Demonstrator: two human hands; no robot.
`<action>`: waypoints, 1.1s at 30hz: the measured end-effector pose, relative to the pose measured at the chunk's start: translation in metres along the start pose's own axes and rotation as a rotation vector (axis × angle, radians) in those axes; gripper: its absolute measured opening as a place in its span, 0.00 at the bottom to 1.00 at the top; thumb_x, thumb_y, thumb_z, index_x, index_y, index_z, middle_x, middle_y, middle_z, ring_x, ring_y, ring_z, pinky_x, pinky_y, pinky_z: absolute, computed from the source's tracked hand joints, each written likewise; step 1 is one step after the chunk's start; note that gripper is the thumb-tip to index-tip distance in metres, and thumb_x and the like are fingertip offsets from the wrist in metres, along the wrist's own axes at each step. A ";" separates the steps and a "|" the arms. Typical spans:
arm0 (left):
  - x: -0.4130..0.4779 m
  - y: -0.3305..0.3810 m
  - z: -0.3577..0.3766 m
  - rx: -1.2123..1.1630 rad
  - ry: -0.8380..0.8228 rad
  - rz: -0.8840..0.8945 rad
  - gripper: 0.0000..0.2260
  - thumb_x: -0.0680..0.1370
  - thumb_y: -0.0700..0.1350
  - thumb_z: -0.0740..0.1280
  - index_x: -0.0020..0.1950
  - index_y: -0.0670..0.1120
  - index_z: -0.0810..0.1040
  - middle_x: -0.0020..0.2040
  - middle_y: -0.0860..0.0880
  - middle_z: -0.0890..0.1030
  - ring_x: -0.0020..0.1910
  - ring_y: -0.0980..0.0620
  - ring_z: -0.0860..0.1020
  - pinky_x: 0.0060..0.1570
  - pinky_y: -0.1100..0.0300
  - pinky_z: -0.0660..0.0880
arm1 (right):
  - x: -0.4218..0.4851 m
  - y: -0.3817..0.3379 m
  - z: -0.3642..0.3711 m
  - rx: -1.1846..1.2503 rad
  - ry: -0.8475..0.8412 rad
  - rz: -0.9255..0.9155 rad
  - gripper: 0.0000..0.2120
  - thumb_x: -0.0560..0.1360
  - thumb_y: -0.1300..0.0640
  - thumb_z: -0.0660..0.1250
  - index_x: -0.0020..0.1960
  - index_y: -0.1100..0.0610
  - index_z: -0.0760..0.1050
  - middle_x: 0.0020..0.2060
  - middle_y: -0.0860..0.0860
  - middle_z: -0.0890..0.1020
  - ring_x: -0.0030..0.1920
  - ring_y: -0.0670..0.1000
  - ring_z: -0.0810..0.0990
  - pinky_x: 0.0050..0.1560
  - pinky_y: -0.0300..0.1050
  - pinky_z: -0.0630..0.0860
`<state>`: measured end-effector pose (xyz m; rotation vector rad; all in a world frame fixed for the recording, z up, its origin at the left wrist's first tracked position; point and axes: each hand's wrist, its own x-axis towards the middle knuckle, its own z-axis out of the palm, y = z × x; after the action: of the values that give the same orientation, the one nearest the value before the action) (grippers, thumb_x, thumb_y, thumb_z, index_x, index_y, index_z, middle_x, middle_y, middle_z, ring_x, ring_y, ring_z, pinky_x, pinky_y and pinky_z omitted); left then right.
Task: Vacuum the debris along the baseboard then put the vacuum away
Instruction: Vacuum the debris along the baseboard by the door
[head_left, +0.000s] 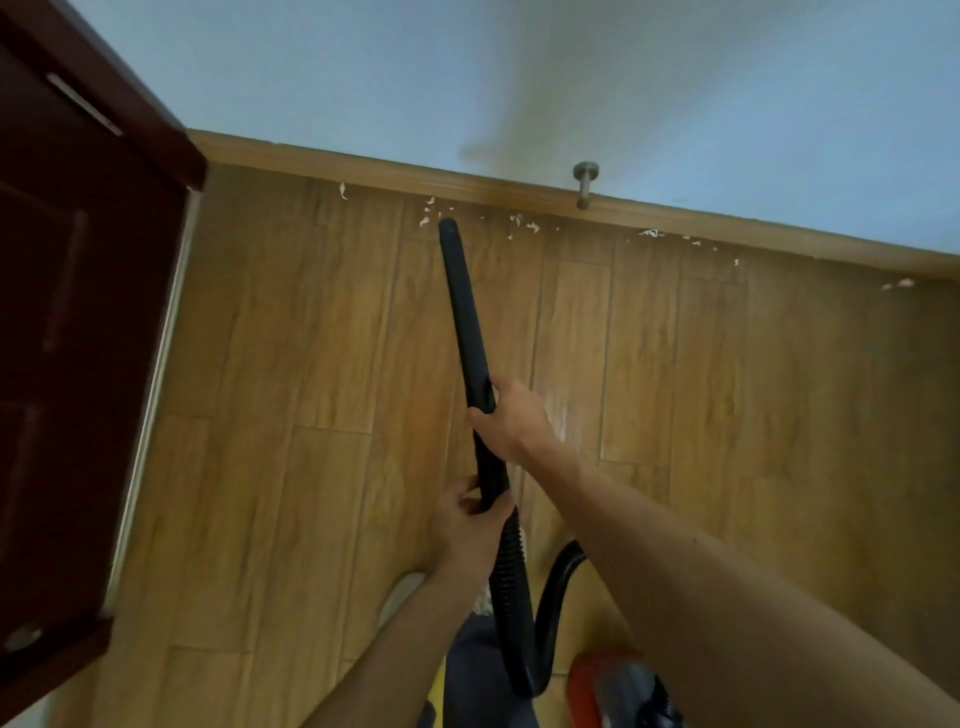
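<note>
Gripping the tube: the right hand (511, 421) wraps its fingers round the black tube (467, 322) near its lower end. The left hand (467, 525) holds the tube lower down, at 7 o'clock from the right hand, with thumb and fingers curled where the tube meets the hose (511, 582).
Tube: it slants from the hands up toward 11 o'clock. Its tip lies near the baseboard (363, 169); whether it touches the floor (727, 415) I cannot tell.
Scraps: white scraps (524, 224) lie scattered on the floor along the baseboard, from 11 o'clock of the view out to 3 o'clock. The closest cluster sits just beside the tube tip, at its 10 o'clock.
Baseboard: a wooden strip between the pale wall (519, 78) and the floor, running from 10 o'clock to 3 o'clock.
Hose: black and ribbed, it drops toward 6 o'clock, then loops back up at 5 o'clock.
Vacuum body: the red vacuum body (608, 691) rests on the floor at 5 o'clock, cut off by the bottom edge.
Door stop: a metal door stop (585, 182) juts from the baseboard at 1 o'clock.
Door: a dark red door (78, 312) fills the 9 o'clock side.
Shoe: a pale shoe (400, 592) shows at 7 o'clock, beside the left forearm.
</note>
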<state>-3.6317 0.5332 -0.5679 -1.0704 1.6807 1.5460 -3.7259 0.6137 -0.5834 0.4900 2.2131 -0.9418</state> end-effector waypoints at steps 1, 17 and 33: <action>0.003 0.003 0.002 -0.006 0.007 0.001 0.09 0.74 0.36 0.73 0.54 0.38 0.79 0.36 0.46 0.81 0.32 0.52 0.79 0.30 0.66 0.75 | 0.005 -0.001 -0.002 -0.002 -0.005 -0.007 0.18 0.77 0.54 0.66 0.65 0.57 0.71 0.54 0.56 0.81 0.51 0.57 0.81 0.52 0.54 0.80; 0.086 0.065 -0.017 -0.124 0.128 -0.021 0.05 0.74 0.41 0.73 0.42 0.51 0.82 0.35 0.49 0.84 0.32 0.53 0.82 0.32 0.63 0.77 | 0.099 -0.075 0.009 -0.149 -0.100 -0.113 0.20 0.77 0.53 0.66 0.68 0.56 0.69 0.54 0.55 0.80 0.51 0.56 0.81 0.52 0.54 0.80; 0.187 0.105 -0.070 -0.060 0.119 -0.142 0.09 0.75 0.50 0.72 0.38 0.47 0.83 0.36 0.44 0.84 0.38 0.43 0.83 0.44 0.47 0.80 | 0.190 -0.128 0.058 -0.118 -0.106 -0.071 0.29 0.77 0.54 0.68 0.75 0.55 0.63 0.54 0.56 0.82 0.52 0.55 0.82 0.53 0.50 0.80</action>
<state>-3.8083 0.4342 -0.6674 -1.3066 1.6071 1.4754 -3.9063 0.4993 -0.6854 0.3016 2.1870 -0.8476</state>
